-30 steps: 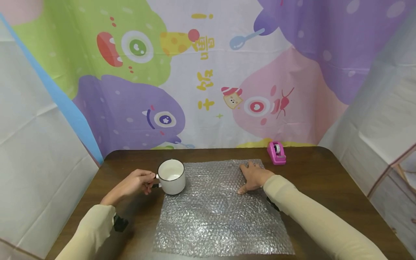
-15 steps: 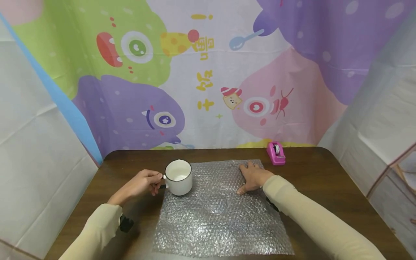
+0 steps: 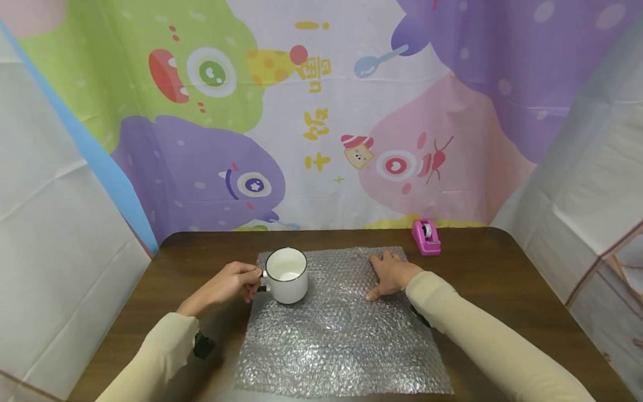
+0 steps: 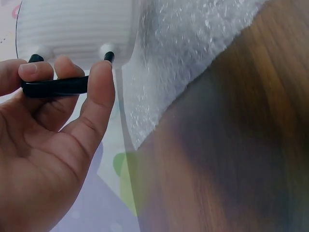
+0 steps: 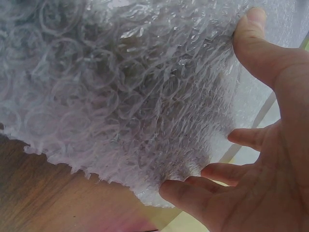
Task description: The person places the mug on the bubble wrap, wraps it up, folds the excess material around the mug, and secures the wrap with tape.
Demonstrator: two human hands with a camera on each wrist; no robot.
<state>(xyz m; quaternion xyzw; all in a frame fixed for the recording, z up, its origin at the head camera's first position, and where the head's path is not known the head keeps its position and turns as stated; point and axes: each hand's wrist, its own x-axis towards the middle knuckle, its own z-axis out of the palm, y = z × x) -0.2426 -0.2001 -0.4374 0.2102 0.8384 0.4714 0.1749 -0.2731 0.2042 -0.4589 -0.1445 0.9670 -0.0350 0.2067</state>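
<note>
A white enamel mug (image 3: 287, 282) with a dark rim stands over the upper left part of a sheet of bubble wrap (image 3: 341, 340). My left hand (image 3: 228, 287) grips the mug's black handle (image 4: 55, 87); in the left wrist view its fingers and thumb curl round that handle. At the sheet's upper right, my right hand (image 3: 393, 274) rests with fingers spread. In the right wrist view its fingertips (image 5: 176, 189) press the bubble wrap near the edge, with the thumb set apart on the sheet.
A pink tape dispenser (image 3: 427, 237) stands at the back right of the dark wooden table (image 3: 482, 301). Behind the table hangs a curtain (image 3: 321, 201) with cartoon figures. Pale cloth (image 3: 50, 234) closes off the left side.
My left hand has moved to the right with the mug, carrying it further over the bubble wrap. My right hand has stayed in place on the sheet.
</note>
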